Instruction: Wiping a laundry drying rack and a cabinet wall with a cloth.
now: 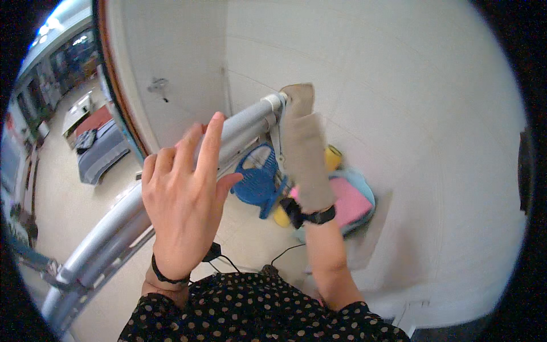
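Observation:
My left hand [186, 192] rests on or hovers just over a silvery rounded metal tube [243, 124], its fingers spread and holding nothing that I can see. The tube runs diagonally from the lower left up to the middle. My right hand is inside a beige cloth mitt or folded cloth [307, 149], blurred, at the tube's upper end; its fingers are hidden, so their pose cannot be told. A white end fitting [273, 102] on the tube lies right beside the cloth's top. Dark bands are around both wrists.
Below the tube, a blue plastic chair or stool [256, 184] stands on the floor near a yellow container [333, 158] and a basin holding pink cloth [348, 201]. Black cables [286, 252] lie on the floor. White walls [384, 107] rise ahead and right. A cloth-covered bed or bench [102, 149] is far left.

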Demonstrator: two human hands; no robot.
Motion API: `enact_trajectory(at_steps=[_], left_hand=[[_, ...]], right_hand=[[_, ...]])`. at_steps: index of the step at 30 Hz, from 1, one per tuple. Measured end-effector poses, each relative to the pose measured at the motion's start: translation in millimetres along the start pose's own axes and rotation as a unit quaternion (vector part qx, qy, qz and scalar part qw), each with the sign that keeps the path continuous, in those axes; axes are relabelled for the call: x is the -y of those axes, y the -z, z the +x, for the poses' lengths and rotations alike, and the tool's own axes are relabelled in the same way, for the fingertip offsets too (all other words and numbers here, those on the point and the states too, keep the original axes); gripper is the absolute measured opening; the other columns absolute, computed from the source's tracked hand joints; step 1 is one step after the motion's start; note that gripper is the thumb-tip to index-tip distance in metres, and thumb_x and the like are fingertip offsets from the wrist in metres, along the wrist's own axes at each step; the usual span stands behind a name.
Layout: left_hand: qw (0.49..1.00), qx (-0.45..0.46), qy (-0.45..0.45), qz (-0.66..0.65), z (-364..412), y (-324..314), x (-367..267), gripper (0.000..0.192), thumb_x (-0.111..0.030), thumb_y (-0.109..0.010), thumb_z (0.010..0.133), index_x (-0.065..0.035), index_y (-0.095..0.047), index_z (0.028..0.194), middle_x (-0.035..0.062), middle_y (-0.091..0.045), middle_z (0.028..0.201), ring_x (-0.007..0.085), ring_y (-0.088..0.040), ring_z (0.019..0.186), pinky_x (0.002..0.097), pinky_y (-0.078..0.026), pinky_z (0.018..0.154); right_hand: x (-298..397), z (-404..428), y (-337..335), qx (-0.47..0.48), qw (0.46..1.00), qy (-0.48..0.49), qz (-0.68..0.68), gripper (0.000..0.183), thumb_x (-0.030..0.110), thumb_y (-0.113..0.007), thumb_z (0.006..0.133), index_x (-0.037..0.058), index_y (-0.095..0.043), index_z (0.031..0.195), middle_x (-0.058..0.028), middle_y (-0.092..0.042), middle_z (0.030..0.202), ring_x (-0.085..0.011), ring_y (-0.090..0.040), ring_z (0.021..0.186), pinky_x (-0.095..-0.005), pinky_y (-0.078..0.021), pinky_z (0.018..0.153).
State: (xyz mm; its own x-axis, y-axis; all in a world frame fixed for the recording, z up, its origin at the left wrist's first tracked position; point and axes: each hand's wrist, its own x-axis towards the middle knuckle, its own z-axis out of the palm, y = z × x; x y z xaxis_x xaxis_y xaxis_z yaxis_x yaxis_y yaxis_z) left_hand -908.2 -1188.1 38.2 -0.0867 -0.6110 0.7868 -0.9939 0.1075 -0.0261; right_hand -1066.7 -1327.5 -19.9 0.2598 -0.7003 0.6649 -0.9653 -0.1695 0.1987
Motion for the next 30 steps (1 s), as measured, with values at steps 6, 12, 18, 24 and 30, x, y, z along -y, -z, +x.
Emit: enact_trajectory(at_steps=[6,12,18,24,30], left_hand=[[0.982,-0.052,0.065,0.168,25.3,-49.7,44.2,0.034,-0.022,-0.073,0.066,-0.0104,-0.064,0.097,-0.0001,-0.057,0.069,0.0168,-0.051,0.062,0.0307,-0.04,0.061],[0.98,-0.019,0.086,0.177,26.7,-42.7,47.2,0.033,-0.025,-0.074,0.067,-0.0132,-0.066,0.097,0.0002,-0.061,0.075,0.0162,-0.053,0.066,0.0311,-0.04,0.066],[0.957,-0.013,0.117,0.266,18.1,-37.6,31.5,0.035,-0.025,-0.073,0.067,-0.0119,-0.066,0.098,0.0009,-0.063,0.079,0.0173,-0.055,0.071,0.0323,-0.04,0.07],[0.946,-0.006,0.126,0.298,42.2,-33.8,45.7,0.034,-0.022,-0.072,0.068,-0.0096,-0.065,0.099,0.0052,-0.061,0.08,0.0205,-0.057,0.077,0.0328,-0.04,0.073],[0.926,-0.013,0.119,0.358,35.0,-67.6,112.5,0.032,-0.024,-0.068,0.074,-0.0079,-0.065,0.102,0.0065,-0.064,0.087,0.022,-0.058,0.081,0.0352,-0.042,0.078]], right_hand=[[75.8,15.7,-93.0,-0.142,0.769,-0.028,0.623,0.017,0.01,-0.056,0.084,-0.0008,-0.06,0.095,-0.0161,-0.061,0.097,-0.0332,-0.057,0.092,-0.039,-0.0438,0.082],[48.5,-1.0,-127.6,-0.055,0.74,0.11,0.661,0.022,0.011,-0.059,0.082,0.0034,-0.059,0.103,-0.0149,-0.061,0.101,-0.034,-0.056,0.095,-0.0424,-0.0423,0.086],[3.4,-35.6,-130.1,0.093,0.649,0.188,0.731,0.031,0.015,-0.059,0.078,0.0042,-0.058,0.107,-0.0169,-0.061,0.106,-0.0358,-0.054,0.104,-0.0431,-0.0405,0.092],[0.1,-42.1,-199.8,0.358,0.608,0.177,0.686,0.023,0.007,-0.054,0.075,-0.0006,-0.062,0.096,-0.0224,-0.063,0.093,-0.0378,-0.061,0.086,-0.0405,-0.0493,0.075],[71.0,-27.2,-336.3,0.514,0.736,0.3,0.324,0.018,0.005,-0.054,0.074,0.0007,-0.066,0.086,-0.0222,-0.064,0.094,-0.0371,-0.062,0.088,-0.0443,-0.0499,0.074]])
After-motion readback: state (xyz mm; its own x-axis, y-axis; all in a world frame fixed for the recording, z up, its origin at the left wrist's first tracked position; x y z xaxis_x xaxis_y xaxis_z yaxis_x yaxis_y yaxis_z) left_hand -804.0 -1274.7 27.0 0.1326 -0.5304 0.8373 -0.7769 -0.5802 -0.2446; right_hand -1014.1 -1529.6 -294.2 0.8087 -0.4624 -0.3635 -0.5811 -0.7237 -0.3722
